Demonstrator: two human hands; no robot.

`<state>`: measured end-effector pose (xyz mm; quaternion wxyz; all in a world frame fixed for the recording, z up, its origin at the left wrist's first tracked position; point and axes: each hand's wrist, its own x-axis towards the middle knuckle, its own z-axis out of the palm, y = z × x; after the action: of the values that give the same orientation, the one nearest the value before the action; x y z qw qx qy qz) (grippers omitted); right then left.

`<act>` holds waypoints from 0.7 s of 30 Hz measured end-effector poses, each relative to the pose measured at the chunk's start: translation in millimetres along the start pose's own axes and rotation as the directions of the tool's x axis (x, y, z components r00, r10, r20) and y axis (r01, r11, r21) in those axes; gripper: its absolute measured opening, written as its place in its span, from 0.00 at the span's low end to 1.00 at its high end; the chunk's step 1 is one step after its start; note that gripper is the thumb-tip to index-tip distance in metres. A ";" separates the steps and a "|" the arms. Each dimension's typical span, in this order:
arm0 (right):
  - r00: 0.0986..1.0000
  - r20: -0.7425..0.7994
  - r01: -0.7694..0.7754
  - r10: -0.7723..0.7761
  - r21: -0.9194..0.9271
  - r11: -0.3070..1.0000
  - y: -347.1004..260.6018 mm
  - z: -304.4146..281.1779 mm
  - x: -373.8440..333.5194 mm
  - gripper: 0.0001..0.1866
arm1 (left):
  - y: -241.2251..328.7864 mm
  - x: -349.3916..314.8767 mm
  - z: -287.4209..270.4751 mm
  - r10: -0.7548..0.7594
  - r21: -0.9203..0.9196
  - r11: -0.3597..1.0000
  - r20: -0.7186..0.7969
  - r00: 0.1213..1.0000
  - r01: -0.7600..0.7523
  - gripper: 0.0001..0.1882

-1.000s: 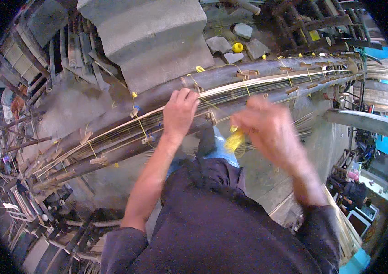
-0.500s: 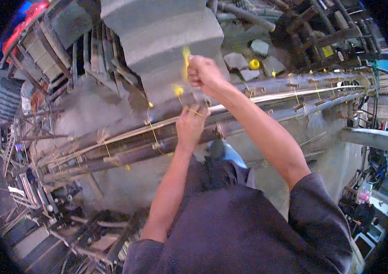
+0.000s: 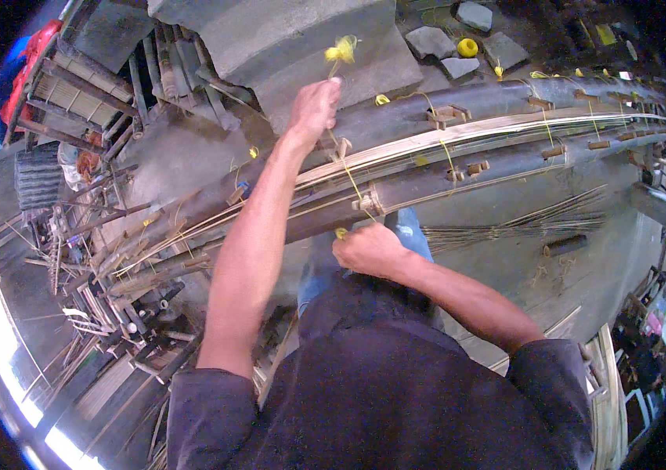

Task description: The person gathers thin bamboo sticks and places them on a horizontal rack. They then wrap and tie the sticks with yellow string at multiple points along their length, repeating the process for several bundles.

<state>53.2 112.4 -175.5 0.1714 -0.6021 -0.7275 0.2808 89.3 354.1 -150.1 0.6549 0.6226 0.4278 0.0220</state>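
My left hand is closed on yellow twine above the far dark pole, with a loose yellow tuft sticking out beyond its fingers. My right hand is a fist just on my side of the near dark pole, a bit of yellow twine showing at its fingers. Between the hands a thin yellow strand crosses the pale split strips that lie lengthwise between the two poles. Below that strand, a small wooden peg block sits on the near pole.
More yellow ties and wooden pegs are spaced along both poles. Beyond them lie flat stones, a yellow twine ball and concrete steps. Bamboo chairs stand at far left. Thin sticks lie on the floor at right.
My right hand has come from the far side back toward my body, over the near pole. My left hand has moved outward past the far pole. The view has shifted.
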 end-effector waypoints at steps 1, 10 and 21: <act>0.999 0.030 -0.013 0.012 0.022 1.000 1.6 3.1 4.5 0.08 | 5.6 -0.2 -1.8 0.034 0.145 0.989 0.058 0.998 -0.042 0.22; 0.735 0.448 -0.215 0.509 0.866 -0.451 -92.5 37.8 29.4 0.36 | -20.0 -121.5 -178.2 0.472 0.754 0.564 0.041 0.880 -0.337 0.19; 0.985 -0.118 0.096 -0.124 -0.214 0.972 -210.5 -176.3 118.3 0.09 | -124.8 -168.9 -144.6 0.781 0.713 0.474 -0.070 0.621 -0.516 0.08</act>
<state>-33.0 238.4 81.6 0.1700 -0.5924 -0.7724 0.1536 -165.6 346.5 -143.7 0.2453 0.9013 0.2528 0.2522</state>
